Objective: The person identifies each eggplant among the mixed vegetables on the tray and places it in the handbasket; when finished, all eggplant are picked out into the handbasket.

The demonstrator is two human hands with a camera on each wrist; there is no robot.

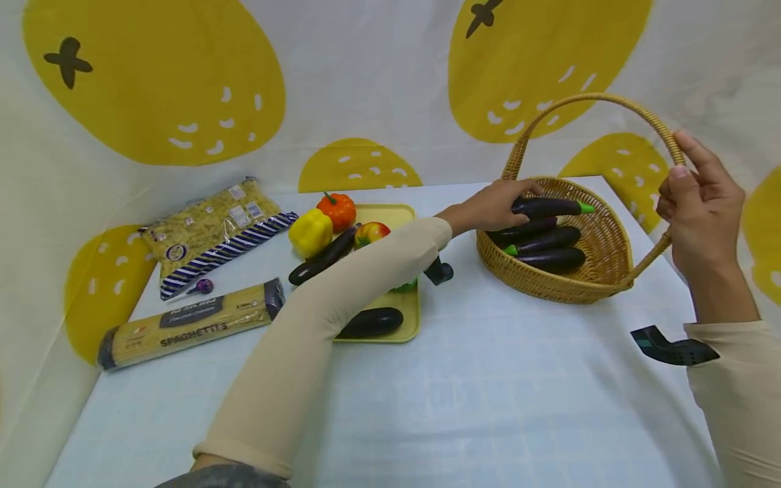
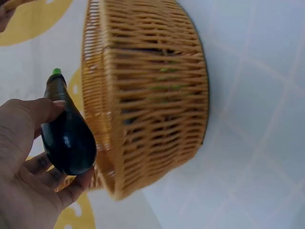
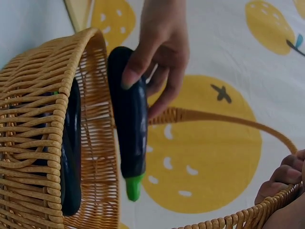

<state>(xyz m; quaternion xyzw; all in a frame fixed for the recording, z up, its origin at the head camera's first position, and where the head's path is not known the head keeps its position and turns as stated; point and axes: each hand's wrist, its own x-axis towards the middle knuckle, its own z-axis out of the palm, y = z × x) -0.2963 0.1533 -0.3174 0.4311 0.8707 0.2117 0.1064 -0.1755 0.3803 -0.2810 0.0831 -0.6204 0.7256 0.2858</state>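
Note:
In the head view my left hand [image 1: 497, 205] grips a dark purple eggplant [image 1: 552, 206] over the wicker basket [image 1: 552, 288]. Its green stem end points right. The left wrist view shows thumb and fingers around this eggplant [image 2: 69, 138], just outside the basket's rim [image 2: 112, 157]. Several more eggplants [image 1: 549, 240] lie inside the basket. My right hand [image 1: 702, 196] pinches the side of the basket's arched handle [image 1: 662, 129]; in the right wrist view only part of that hand [image 3: 286, 176] shows, at the right edge.
Left of the basket, a yellow tray [image 1: 411, 329] carries eggplants, a yellow bell pepper [image 1: 311, 233], an orange pepper [image 1: 337, 211] and a red-yellow fruit [image 1: 371, 234], partly behind my left sleeve. Farther left lie a pasta bag [image 1: 213, 230], a spaghetti pack [image 1: 189, 324] and a lollipop [image 1: 203, 287].

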